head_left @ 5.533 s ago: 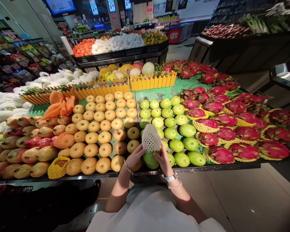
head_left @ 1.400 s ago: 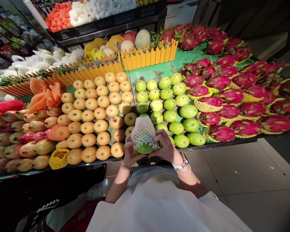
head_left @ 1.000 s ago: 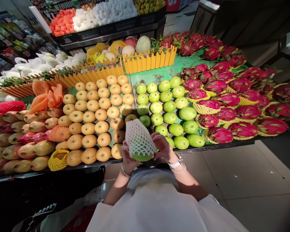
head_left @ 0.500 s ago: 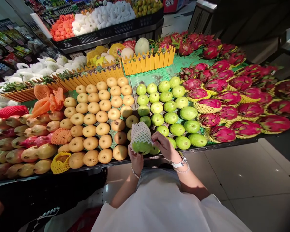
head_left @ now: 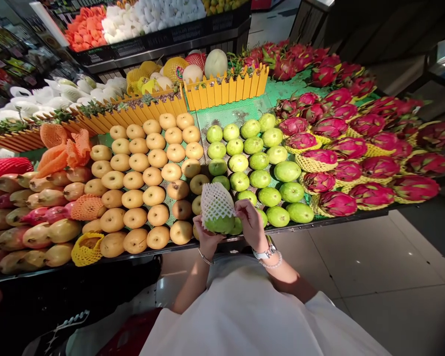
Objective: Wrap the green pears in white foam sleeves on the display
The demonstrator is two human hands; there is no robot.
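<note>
Between my hands is a green guava, its upper part covered by a white foam net sleeve. My left hand holds the fruit from below and the left, fingers closed against it. At the right side, the fingers of my right hand pinch the edge of the net; the fingertips are partly hidden. The lower end of the guava shows bare. Rows of loose green guavas lie just beyond, on the green-lined stand. Left of them sit rows of round tan pears.
Pink dragon fruit in yellow nets fill the right side. Pomegranates and orange foam nets lie at the left. A low yellow picket fence runs behind. Someone's dark clothing shows at lower left.
The view has shifted slightly, so the stand sits a little further left and higher. The net reaches about as far down the guava as before; both hands keep their hold.
</note>
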